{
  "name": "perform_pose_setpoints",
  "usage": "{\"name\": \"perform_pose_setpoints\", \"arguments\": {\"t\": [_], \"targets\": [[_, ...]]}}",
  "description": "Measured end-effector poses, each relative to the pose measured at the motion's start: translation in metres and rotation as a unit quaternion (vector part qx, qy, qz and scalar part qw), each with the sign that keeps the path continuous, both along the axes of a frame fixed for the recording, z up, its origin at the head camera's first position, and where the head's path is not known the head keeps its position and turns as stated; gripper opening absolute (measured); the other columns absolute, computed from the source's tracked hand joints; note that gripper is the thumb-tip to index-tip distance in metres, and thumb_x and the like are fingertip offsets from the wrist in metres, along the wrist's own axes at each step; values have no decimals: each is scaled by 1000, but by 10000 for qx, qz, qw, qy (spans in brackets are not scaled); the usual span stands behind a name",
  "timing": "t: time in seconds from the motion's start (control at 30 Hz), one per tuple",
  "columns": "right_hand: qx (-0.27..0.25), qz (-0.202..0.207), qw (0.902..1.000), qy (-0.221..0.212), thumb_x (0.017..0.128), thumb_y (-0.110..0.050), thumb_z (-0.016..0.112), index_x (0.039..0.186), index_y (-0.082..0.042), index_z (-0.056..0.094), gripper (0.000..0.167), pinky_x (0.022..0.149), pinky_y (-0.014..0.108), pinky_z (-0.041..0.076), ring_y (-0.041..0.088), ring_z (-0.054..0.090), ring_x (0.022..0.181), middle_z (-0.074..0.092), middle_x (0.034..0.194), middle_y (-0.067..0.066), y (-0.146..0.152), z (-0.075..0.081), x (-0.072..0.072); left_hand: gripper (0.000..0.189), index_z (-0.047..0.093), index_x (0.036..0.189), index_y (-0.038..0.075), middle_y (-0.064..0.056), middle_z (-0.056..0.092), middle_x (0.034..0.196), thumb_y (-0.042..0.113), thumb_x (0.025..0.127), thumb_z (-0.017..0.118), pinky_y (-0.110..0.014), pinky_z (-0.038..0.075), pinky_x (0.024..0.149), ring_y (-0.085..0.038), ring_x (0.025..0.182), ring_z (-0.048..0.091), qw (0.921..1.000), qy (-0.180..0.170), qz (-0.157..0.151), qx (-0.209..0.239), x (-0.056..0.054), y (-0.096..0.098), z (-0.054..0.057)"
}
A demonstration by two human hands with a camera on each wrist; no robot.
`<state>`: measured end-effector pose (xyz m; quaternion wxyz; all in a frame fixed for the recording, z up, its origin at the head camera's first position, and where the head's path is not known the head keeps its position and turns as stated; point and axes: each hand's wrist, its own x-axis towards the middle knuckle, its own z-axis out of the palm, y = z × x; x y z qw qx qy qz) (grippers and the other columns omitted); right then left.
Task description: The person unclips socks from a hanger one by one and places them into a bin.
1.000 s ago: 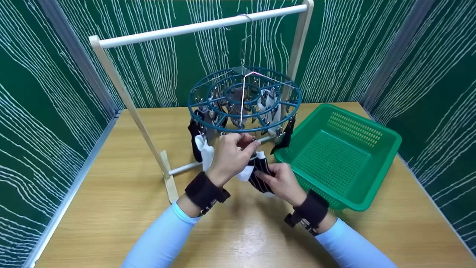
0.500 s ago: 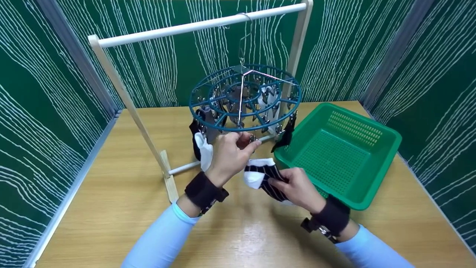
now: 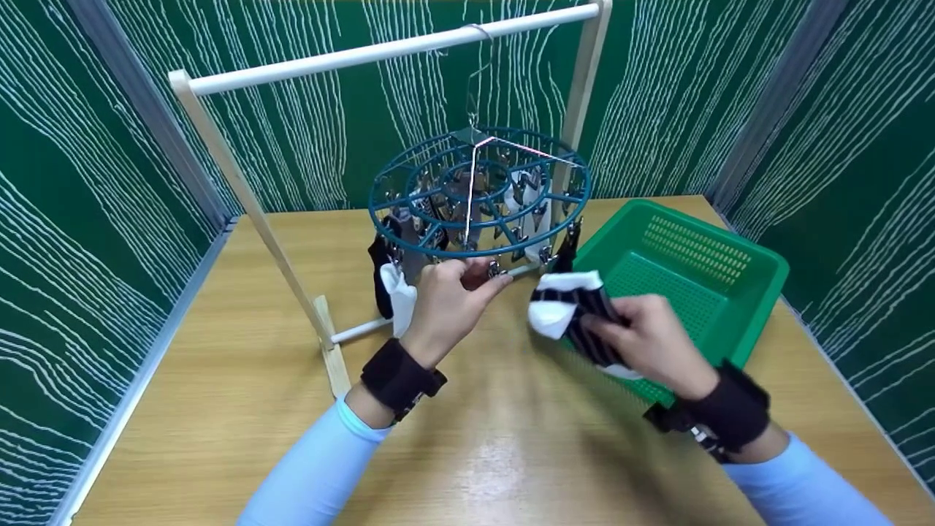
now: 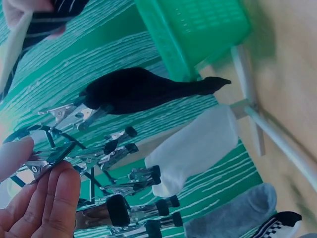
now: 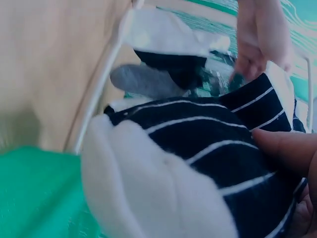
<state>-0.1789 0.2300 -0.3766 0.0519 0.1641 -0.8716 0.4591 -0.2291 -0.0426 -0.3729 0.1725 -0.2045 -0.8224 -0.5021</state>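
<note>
My right hand [image 3: 657,343] grips a black sock [image 3: 595,332] with white stripes and a white cuff, heel and toe, beside the green basket [image 3: 771,299]. In the right wrist view the thumb presses on the sock's striped part. At the near rim of the round clip hanger [image 3: 478,253], my left hand [image 3: 447,307] pinches a metal clip [image 4: 47,161] between thumb and fingers. No sock shows in that clip. A white sock [image 3: 402,296] hangs just left of the left hand, and a black sock [image 4: 143,90] hangs at the hanger's right.
The hanger hooks over the white bar [image 3: 394,50] of a wooden stand. Several socks hang from it, among them a grey one [image 4: 233,210]. The stand's lower rail [image 3: 361,330] runs near the wooden table [image 3: 467,446]. Green walls with white streaks enclose the sides.
My right hand has drawn the striped sock away from the hanger, moving right toward the basket. The left hand keeps pinching the clip in nearly the same place.
</note>
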Motion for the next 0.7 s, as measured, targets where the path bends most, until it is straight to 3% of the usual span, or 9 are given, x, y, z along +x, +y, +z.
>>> {"name": "perform_pose_setpoints", "arguments": {"t": [0.2,0.4,0.7], "targets": [[142,-385,9991,89,101,-2,72,99,13,78,17,61,18,61,2,72,66,79,92,31,31,19,-19,22,82,109,-1,-12,82,94,18,98,84,-28,63,76,-19,82,73,9997,-180,-116,124,-1,-1,0],[467,-715,9960,-273,106,-13,70,106,14,76,28,63,19,62,0,74,66,80,96,30,61,36,-46,20,82,109,1,-11,83,96,18,98,83,-28,63,77,-20,82,75,9996,-197,-166,118,-2,-2,0],[1472,-527,9852,-703,107,-17,69,107,10,77,28,62,17,56,5,72,70,82,96,24,87,29,-91,20,82,108,1,-11,83,95,18,98,83,-28,64,78,-20,83,76,9997,-162,-141,114,-3,-2,-1]]}}
